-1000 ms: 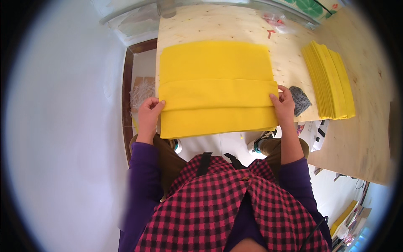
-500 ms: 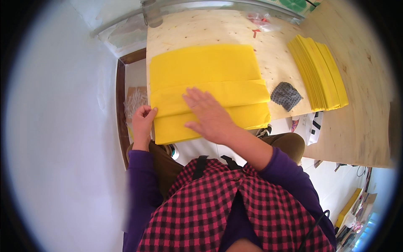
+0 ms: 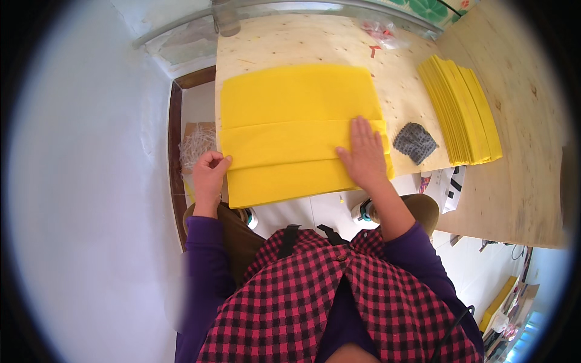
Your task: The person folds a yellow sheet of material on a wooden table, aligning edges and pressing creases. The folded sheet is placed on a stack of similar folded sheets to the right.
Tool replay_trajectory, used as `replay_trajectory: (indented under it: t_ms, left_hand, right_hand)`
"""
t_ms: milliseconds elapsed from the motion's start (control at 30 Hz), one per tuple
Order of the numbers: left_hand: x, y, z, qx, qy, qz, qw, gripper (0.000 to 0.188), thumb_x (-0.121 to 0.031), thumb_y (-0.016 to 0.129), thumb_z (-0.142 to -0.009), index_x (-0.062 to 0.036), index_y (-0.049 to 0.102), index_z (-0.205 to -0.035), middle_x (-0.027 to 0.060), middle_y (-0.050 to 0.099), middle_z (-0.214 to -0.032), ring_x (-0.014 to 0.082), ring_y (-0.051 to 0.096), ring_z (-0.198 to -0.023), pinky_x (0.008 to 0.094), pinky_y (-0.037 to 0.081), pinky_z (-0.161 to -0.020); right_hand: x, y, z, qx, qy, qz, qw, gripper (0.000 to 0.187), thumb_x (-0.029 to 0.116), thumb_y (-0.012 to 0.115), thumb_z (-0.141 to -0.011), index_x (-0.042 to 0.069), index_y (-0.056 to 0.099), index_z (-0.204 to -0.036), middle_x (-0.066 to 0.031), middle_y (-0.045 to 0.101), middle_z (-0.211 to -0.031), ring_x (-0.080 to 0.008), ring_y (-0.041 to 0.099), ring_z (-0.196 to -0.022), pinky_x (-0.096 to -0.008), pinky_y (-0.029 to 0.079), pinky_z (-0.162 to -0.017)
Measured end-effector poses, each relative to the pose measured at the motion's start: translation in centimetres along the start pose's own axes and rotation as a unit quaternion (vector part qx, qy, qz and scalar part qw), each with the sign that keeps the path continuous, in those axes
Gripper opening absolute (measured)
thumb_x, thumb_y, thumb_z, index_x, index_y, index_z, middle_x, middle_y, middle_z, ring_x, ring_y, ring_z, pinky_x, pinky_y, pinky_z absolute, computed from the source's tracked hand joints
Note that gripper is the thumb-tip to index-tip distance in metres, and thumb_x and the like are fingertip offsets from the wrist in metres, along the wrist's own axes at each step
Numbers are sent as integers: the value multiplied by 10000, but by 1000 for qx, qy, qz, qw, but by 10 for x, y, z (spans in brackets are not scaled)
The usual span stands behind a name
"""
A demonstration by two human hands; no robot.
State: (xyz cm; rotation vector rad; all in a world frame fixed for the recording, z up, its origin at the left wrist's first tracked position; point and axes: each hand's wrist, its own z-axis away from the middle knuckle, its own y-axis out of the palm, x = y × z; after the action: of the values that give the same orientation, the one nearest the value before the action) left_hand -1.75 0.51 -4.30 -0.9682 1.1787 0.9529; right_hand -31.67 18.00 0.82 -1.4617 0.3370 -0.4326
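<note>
A stack of yellow fabric sheets [image 3: 290, 94] lies on the plywood table, its near edge hanging a little past the tabletop. A folded strip crosses the top sheet from side to side. At the left edge, by the fold's lower line, my left hand [image 3: 209, 176] pinches the yellow fabric between thumb and fingertips. My right hand [image 3: 367, 156] lies flat near the right end of the fold, its fingers stretched forward and thumb out to the left. Just right of that hand rests a crumpled grey patterned cloth [image 3: 415, 143].
Another pile of folded yellow fabric [image 3: 463, 112] stands on the right of the plywood table [image 3: 290, 36]. A clear plastic bag [image 3: 387, 34] with red bits lies at the back. A white wall [image 3: 91, 181] closes the left side. Below the table's edge sits a white bag [image 3: 451, 187].
My right hand has slid from the middle of the fold to its right end. My left hand keeps its pinch at the left edge.
</note>
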Motion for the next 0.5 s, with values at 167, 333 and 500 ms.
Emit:
replay_trajectory:
  t_ms: [167,333,500]
  left_hand:
    - [-14,3,2,0,-28,-8,1000,132,-79,721,-804,-49,617,-879,-32,551,-788,62,477,-707,219,378,-629]
    - [-52,29,29,-78,357,-279,888,324,-95,676,-819,-82,610,-1136,117,588,-1185,290,543,-1101,394,428,-940]
    - [-67,164,66,242,349,-286,859,500,-290,504,-957,-45,451,-1389,180,397,-1464,340,313,-1394,457,226,-1146]
  right_hand:
    - [-17,2,0,-15,18,-18,1000,803,546,377,-956,2,172,-1510,-137,139,-1595,-243,101,-1481,-419,76,-1194]
    - [-16,1,1,-8,25,-15,1000,801,544,374,-958,7,161,-1514,-127,132,-1599,-238,90,-1483,-413,65,-1195]
    - [-16,3,-1,-4,21,-12,1000,794,536,384,-956,13,168,-1514,-116,137,-1600,-231,92,-1484,-412,65,-1194]
